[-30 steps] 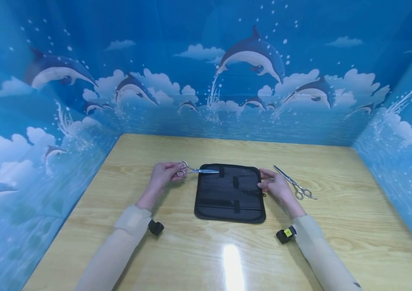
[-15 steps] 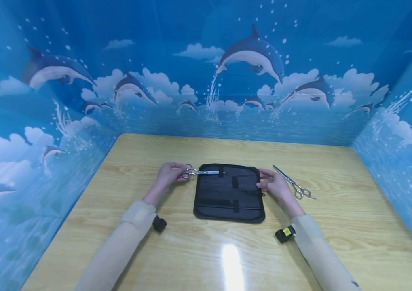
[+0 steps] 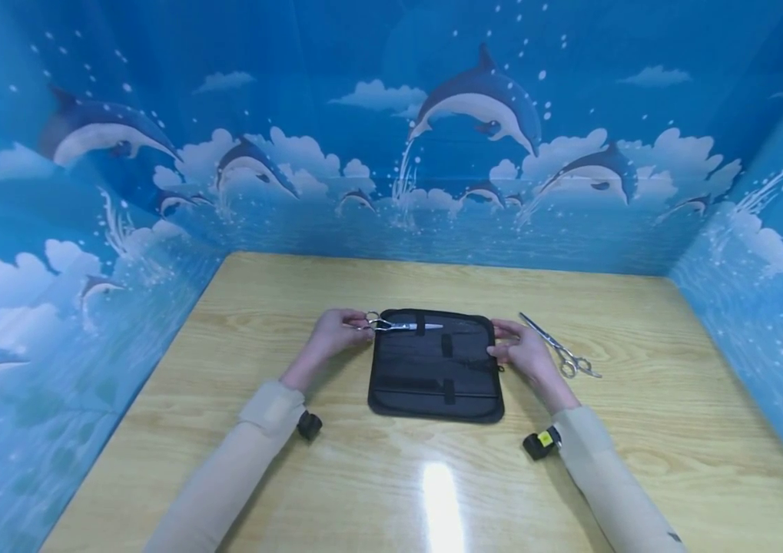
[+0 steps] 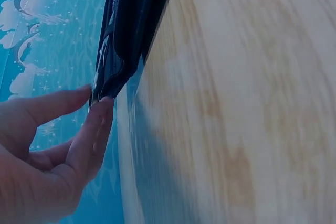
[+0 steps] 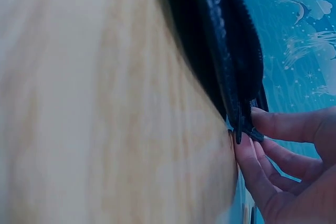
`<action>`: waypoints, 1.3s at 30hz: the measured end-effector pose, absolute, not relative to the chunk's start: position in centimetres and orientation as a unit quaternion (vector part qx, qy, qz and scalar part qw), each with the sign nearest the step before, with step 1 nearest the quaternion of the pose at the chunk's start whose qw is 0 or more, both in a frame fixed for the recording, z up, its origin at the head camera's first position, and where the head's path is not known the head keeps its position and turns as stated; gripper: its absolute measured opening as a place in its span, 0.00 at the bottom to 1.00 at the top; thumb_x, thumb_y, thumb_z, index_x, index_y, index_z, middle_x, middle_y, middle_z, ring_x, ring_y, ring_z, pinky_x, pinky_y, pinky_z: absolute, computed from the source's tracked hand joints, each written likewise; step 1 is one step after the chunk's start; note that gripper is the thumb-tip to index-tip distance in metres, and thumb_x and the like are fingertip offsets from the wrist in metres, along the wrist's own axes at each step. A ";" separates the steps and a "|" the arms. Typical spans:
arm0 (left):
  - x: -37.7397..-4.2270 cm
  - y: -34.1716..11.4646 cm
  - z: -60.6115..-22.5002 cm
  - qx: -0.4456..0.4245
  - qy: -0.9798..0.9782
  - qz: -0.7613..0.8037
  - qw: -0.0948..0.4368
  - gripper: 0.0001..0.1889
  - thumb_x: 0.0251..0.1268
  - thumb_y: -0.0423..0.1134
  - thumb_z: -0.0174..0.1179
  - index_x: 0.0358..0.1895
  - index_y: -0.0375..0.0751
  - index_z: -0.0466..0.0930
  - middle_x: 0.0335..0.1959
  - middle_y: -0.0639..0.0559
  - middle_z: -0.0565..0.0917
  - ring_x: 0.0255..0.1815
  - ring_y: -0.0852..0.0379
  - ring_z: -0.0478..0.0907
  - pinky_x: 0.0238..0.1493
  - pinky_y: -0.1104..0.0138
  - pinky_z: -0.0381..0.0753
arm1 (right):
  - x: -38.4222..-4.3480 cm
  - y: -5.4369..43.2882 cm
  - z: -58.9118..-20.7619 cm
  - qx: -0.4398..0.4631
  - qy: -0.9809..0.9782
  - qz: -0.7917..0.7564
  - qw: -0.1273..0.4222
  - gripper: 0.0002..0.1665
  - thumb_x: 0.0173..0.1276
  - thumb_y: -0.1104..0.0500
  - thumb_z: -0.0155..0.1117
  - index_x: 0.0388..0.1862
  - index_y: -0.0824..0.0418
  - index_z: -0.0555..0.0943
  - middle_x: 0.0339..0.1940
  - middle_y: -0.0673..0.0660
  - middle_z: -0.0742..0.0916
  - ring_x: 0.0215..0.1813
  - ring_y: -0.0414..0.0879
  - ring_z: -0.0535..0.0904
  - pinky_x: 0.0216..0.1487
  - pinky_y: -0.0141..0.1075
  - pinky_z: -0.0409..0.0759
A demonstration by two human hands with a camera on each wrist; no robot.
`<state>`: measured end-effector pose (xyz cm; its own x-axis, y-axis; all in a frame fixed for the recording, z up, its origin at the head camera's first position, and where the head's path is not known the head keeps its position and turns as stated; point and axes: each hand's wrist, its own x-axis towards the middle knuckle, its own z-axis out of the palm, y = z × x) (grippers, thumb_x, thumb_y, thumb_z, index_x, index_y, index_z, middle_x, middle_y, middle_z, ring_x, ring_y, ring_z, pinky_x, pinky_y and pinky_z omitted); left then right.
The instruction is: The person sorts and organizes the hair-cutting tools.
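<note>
A black zip case (image 3: 408,365) lies open on the table with elastic loops facing up. My left hand (image 3: 341,330) pinches the ring handles of silver scissors (image 3: 401,326) at the case's left edge. The blades point right and pass at the upper elastic loop (image 3: 421,322), their tip showing beyond it. In the left wrist view, thumb and fingers (image 4: 100,116) meet at the case's corner, and the scissors are mostly hidden there. My right hand (image 3: 522,349) grips the case's right edge; the right wrist view shows its thumb and fingers around the zipped edge (image 5: 247,124).
A second pair of silver scissors (image 3: 560,349) lies on the wooden table (image 3: 668,415), just right of my right hand, with its rings toward the front. Blue dolphin-print curtain (image 3: 336,138) encloses the table at the back and both sides.
My left hand has moved right toward the case, sliding the scissors with it; the blade tip has gone from the upper loop to past it. The right hand has kept its place.
</note>
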<state>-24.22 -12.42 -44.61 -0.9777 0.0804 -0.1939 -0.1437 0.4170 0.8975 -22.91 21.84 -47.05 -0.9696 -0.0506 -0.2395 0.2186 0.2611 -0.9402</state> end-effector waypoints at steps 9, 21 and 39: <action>-24.6 -11.9 -44.8 0.034 0.873 0.475 0.108 0.26 0.57 0.24 0.69 0.62 0.28 0.78 0.50 0.38 0.87 0.45 0.48 0.86 0.36 0.69 0.83 | -22.9 21.9 -47.1 0.052 0.791 -0.600 0.110 0.40 0.66 0.76 0.64 0.76 0.72 0.63 0.68 0.75 0.73 0.41 0.38 0.83 0.35 0.28 0.82; -24.8 -10.3 -44.1 0.014 0.911 0.404 0.082 0.26 0.57 0.28 0.72 0.61 0.38 0.81 0.47 0.44 0.89 0.34 0.53 0.86 0.17 0.73 0.76 | -22.9 22.0 -47.1 0.055 0.801 -0.587 0.104 0.40 0.64 0.77 0.66 0.75 0.72 0.65 0.67 0.75 0.74 0.43 0.39 0.83 0.35 0.28 0.82; -25.2 -10.4 -44.8 0.035 0.939 0.338 0.051 0.21 0.57 0.33 0.74 0.55 0.37 0.85 0.42 0.46 0.90 0.42 0.53 0.87 0.52 0.61 0.83 | -22.9 22.0 -47.0 0.061 0.795 -0.593 0.113 0.39 0.66 0.73 0.67 0.75 0.71 0.66 0.68 0.74 0.74 0.44 0.37 0.82 0.40 0.28 0.84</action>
